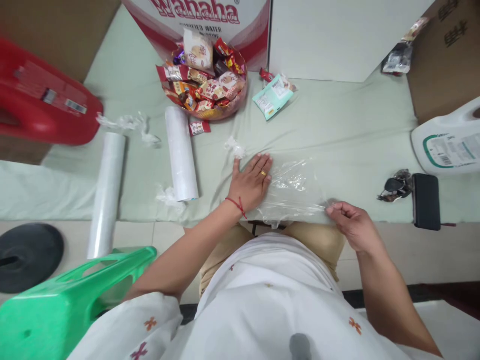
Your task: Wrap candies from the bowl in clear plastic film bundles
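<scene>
A clear plastic bag (290,187) lies flat near the table's front edge, partly creased and shiny. My left hand (250,182) rests palm down at the bag's left side, fingers stretched out. At the bag's right corner, my right hand (350,222) pinches the plastic between thumb and fingers. Just beyond my left hand sits a crumpled bit of white plastic (236,148). To the left of that hand is a roll of plastic bags (182,155), with more crumpled plastic (170,198) at its near end.
A bowl of wrapped snacks (240,97) stands before a Wahaha carton (247,30). A second roll (107,195) overhangs the front edge. Left are a red jug (48,95) and a green stool (41,320); right, a phone (426,201), keys (395,186) and a white jug (450,140).
</scene>
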A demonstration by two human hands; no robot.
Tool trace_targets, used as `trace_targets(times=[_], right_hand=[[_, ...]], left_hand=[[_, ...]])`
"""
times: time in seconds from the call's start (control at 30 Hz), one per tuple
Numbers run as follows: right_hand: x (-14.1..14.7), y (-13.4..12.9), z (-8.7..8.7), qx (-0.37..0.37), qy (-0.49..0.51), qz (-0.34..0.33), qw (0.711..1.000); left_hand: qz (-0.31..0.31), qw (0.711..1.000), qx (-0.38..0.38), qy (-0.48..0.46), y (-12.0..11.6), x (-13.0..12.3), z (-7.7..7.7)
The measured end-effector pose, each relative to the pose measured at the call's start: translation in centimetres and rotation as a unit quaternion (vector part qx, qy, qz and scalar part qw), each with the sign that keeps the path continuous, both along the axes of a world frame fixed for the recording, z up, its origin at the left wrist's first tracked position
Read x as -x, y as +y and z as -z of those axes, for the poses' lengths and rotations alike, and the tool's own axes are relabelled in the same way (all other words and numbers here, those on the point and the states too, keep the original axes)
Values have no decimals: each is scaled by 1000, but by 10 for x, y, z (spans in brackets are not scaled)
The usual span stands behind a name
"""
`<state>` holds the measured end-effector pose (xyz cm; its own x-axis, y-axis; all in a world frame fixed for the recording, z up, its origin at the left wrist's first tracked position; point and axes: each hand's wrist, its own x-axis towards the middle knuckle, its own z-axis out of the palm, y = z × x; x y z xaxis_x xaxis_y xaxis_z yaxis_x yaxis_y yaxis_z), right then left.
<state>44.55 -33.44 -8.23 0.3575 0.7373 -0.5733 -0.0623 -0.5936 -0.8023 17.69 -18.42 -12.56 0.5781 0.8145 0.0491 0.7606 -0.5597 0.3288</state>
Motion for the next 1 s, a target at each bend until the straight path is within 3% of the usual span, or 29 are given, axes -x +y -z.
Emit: trace_targets(times=[0.17,0.3,0.37,0.43,0.57,0.7,0.83,1.0], right_hand=[[-24,2,-10,22,25,-16,999],[-14,-7,-4,18,43,48,998],[2,-16,-2,37,83,59,994],[26,-24,-2,84,155,13,984],[79,-24,3,154,301,-82,938],[112,-8,13,164,378,-61,909],[121,-5,15,124,344,-31,930],[123,-25,11,101,263,-86,956]], left_hand=[[-1,1000,4,-3,3,0,0],[-10,1000,4,-2,2,-1,0],[-12,1000,5,-1,2,-1,0],[-11,1000,6,0,2,-2,-1],[-15,1000,9,4,1,-3,-2],[-13,1000,11,3,1,-3,-4],[-7,1000,13,1,5,-2,-4],[4,1000,15,-8,15,-1,-2]])
